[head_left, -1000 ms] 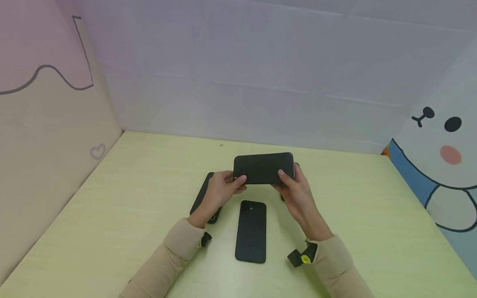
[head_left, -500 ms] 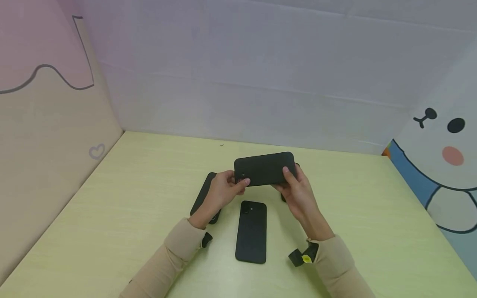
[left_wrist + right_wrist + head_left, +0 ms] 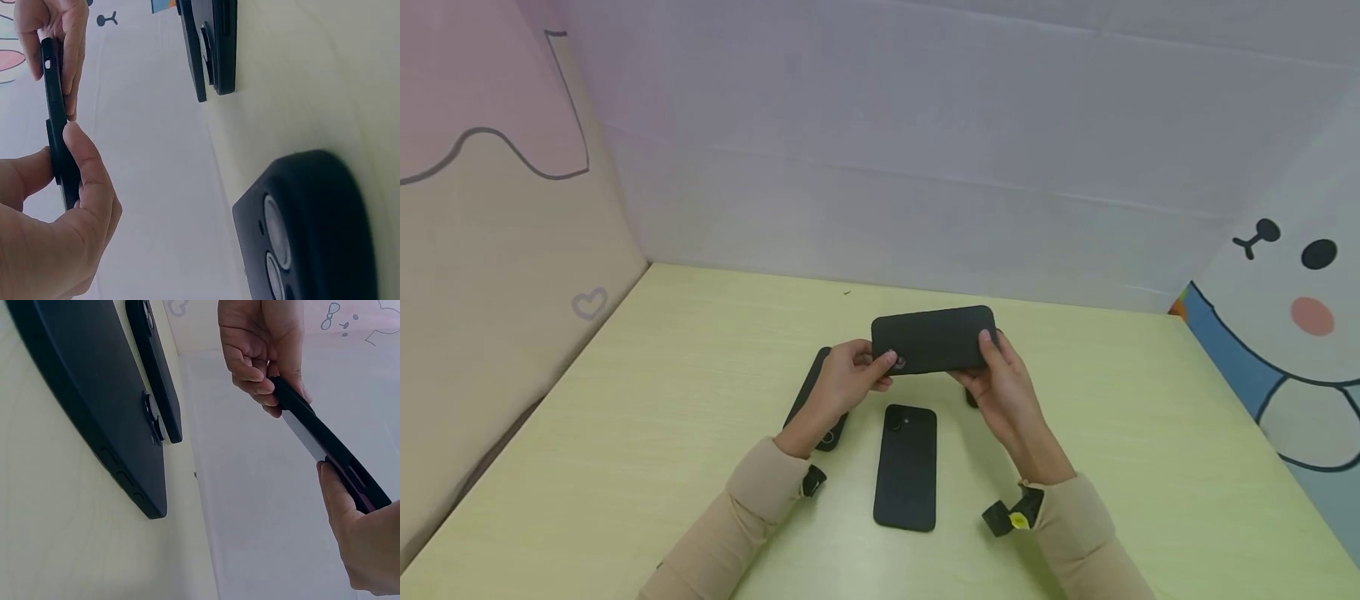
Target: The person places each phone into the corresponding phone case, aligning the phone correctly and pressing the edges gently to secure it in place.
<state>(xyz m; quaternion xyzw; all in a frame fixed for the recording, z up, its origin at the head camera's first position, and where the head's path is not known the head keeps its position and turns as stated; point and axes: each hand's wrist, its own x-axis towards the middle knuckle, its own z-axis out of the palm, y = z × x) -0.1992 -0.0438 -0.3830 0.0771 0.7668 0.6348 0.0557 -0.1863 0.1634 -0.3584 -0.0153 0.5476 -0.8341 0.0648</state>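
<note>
Both hands hold a dark phone in a black case (image 3: 934, 340) sideways above the table, its back toward the head camera. My left hand (image 3: 841, 385) pinches its left end, thumb beside the round camera lens at the lower left corner. My right hand (image 3: 1006, 398) grips the right end, thumb on the back and fingers behind. From the right wrist, a pale flat surface shows along the underside of the black case (image 3: 331, 445), with a purplish strip near the right hand. A stepped edge shows on the held phone (image 3: 56, 125) in the left wrist view.
A dark phone (image 3: 906, 468) lies back up on the table (image 3: 700, 375) between the forearms. Another dark phone (image 3: 808, 387) lies slanted, partly hidden by the left wrist. Part of a dark object (image 3: 972, 398) shows behind the right hand. Walls (image 3: 925, 167) stand around the table.
The held phone has tilted slightly, its right end a little higher. The right thumb has slid toward the right end, and the left thumb has shifted slightly, uncovering more of the lens.
</note>
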